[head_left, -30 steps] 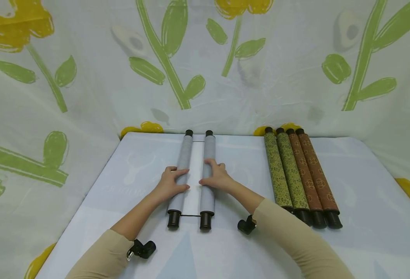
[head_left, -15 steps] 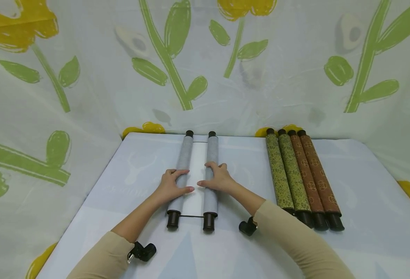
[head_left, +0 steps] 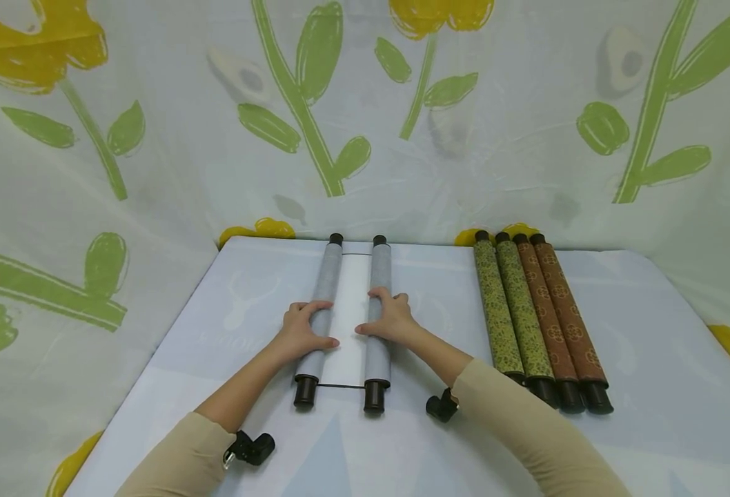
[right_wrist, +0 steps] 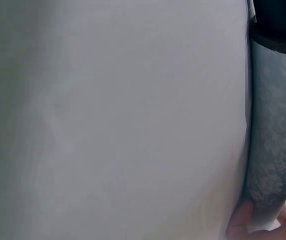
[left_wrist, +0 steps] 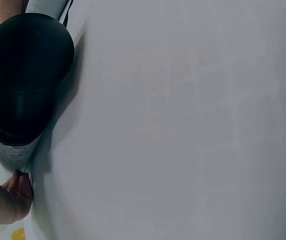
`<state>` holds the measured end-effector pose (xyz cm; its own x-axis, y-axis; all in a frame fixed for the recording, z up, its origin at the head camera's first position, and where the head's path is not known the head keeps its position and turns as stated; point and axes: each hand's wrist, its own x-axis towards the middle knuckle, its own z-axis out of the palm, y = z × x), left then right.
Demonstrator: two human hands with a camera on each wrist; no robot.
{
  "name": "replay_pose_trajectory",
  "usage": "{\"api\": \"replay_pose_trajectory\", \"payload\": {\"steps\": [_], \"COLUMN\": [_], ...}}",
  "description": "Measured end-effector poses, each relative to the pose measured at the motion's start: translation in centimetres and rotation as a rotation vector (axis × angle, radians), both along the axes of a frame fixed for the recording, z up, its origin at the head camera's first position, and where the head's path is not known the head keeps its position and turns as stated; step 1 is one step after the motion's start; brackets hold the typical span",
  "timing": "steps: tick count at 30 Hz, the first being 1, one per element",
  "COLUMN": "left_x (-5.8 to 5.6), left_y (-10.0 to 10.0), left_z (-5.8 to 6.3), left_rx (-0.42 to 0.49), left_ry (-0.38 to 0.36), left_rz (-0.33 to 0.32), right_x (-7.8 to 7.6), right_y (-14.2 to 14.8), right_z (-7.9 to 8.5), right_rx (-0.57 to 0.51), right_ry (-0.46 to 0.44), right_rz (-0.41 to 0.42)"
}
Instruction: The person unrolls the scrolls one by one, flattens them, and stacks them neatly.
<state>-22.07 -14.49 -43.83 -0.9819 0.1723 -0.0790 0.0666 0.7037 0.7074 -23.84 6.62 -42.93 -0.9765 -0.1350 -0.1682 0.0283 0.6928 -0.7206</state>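
Note:
A grey-blue hanging scroll lies partly unrolled, with a strip of white paper (head_left: 349, 310) between its two rolls. My left hand (head_left: 297, 333) grips the left roll (head_left: 328, 276), thumb on the paper side and fingers over the top. Around the right roll (head_left: 378, 359) my right hand (head_left: 395, 321) holds on, its thumb pointing in toward the paper. The left wrist view shows a dark end knob (left_wrist: 30, 55) close up, with left-hand fingers (left_wrist: 25, 187) at the roll below. Floral-patterned cloth covers the roll (right_wrist: 275, 110) in the right wrist view.
To the right lie two rolled green patterned scrolls (head_left: 495, 310) and two reddish-brown ones (head_left: 566, 310), side by side. The pale table (head_left: 439, 455) meets a flower-printed curtain (head_left: 402, 186) at its back edge. A small black wrist camera (head_left: 256, 449) hangs off each forearm.
The two rolls have moved a little further apart, so the white strip between them is wider. Both hands have stayed on their rolls. The view has shifted slightly.

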Motion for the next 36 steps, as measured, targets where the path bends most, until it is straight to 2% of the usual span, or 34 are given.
{"api": "replay_pose_trajectory", "payload": {"steps": [14,21,30,36], "left_x": [0.4,0.2,0.2,0.2], "left_y": [-1.9,-2.4,-1.2,-1.1], "left_z": [0.4,0.1,0.0,0.2], "left_rx": [0.047,0.100,-0.063,-0.058], "left_ry": [-0.046,-0.065,-0.006,-0.003], "left_rz": [0.009,-0.041,0.007,0.024], "right_x": [-0.2,-0.4,-0.3,-0.2], "right_y": [1.1,1.6,1.2,1.1], "right_z": [0.8,0.6,0.8,1.0], "right_rx": [-0.030,-0.027,0.036,0.076], "right_ry": [-0.075,-0.093,-0.055,-0.037], "right_rz": [0.038,0.059,0.060,0.052]}}
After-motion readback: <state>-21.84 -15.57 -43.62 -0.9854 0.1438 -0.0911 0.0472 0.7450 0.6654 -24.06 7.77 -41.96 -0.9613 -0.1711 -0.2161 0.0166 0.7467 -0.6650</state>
